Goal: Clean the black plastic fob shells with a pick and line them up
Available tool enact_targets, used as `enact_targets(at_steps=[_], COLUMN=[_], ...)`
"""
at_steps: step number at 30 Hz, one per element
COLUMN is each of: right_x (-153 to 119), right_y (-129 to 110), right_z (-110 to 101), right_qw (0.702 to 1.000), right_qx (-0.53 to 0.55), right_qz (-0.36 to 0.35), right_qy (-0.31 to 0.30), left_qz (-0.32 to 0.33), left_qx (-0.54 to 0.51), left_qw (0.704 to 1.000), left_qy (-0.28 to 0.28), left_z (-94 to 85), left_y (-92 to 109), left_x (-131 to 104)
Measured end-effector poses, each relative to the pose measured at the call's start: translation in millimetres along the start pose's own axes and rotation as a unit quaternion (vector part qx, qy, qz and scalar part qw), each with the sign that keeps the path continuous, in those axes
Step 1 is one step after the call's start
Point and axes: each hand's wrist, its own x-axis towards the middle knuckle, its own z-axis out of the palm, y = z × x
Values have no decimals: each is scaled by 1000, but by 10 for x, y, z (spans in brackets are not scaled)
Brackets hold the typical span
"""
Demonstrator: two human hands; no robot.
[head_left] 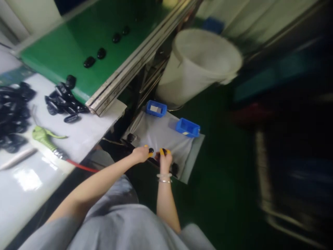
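Over the near edge of a low grey-covered surface (pixel 166 130), my left hand (pixel 141 153) is closed around a small black part (pixel 151 150), with yellow showing at its fingertips. Close beside it on the right, my right hand (pixel 165 158) is closed on another small black part (pixel 164 151), also with yellow at the fingers. The two hands are a short gap apart. A dark piece (pixel 130 138) lies on the surface left of my hands, and another (pixel 175 169) is just right of my right wrist. Blur hides finer detail.
Two blue bins (pixel 156 108) (pixel 187 127) stand on the low surface. Behind is a large white bucket (pixel 205 59). A green conveyor (pixel 78 41) carries black parts; piles of black parts (pixel 62 99) and a green air gun (pixel 44 137) with red hose lie on the white table (pixel 85 135).
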Motion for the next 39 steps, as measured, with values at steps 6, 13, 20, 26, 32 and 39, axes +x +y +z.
enact_targets(at_steps=[6, 13, 20, 26, 32, 39], right_x=[1, 55, 37, 10, 43, 66], right_y=[58, -249, -227, -123, -91, -72], right_z=[114, 604, 584, 551, 583, 585], right_qw=[984, 923, 879, 873, 865, 850], right_qx=[-167, -349, -414, -410, -413, -431], right_qz=[-46, -113, -169, -194, -205, -219], right_qy=[-37, -119, -168, -179, -198, -210], left_qz=[-47, -132, -119, -60, -35, -44], left_qx=[-7, 24, 37, 13, -7, -30], left_qw=[999, 985, 985, 988, 992, 989], left_qy=[-11, 104, 122, 139, 123, 136], left_z=[483, 245, 363, 421, 450, 504], left_y=[-327, -474, -600, -698, -743, -780], left_x=[271, 761, 877, 779, 807, 840])
